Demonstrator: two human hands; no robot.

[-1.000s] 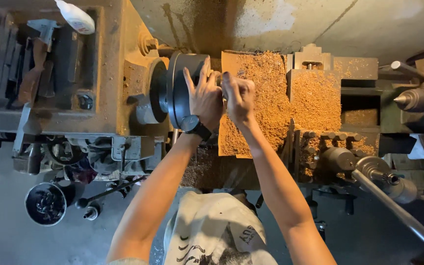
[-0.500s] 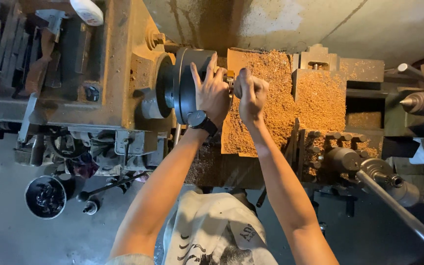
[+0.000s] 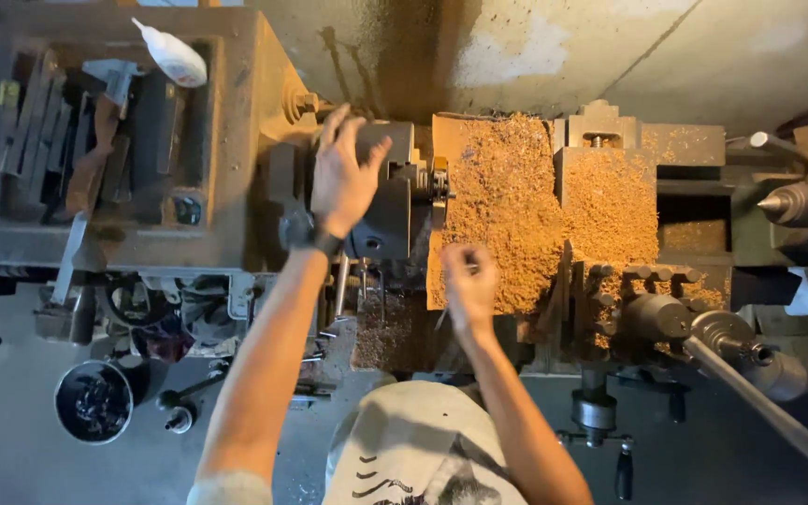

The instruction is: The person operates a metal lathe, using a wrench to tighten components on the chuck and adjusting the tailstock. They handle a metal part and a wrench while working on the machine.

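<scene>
Lathe chuck [image 3: 387, 201]: dark, round, mounted at the headstock end of a rusty lathe [image 3: 236, 140], left of a bed heaped with tan shavings [image 3: 507, 215]. Left hand [image 3: 340, 178]: fingers spread, palm over the chuck, wristwatch [image 3: 309, 234] on the wrist. Right hand [image 3: 469, 285]: loosely curled above the shavings' near edge; whether it pinches anything cannot be told. White bottle [image 3: 175, 56] in the headstock tray; tailstock centre [image 3: 801, 201] far right.

L hand [image 3: 343, 178]: raised, fingers spread, palm down, dark band at wrist, forearm extended fwd. R hand [image 3: 469, 285]: lower, fingers loosely curled, blurred; grip state unclear. Both arms bare.
</scene>
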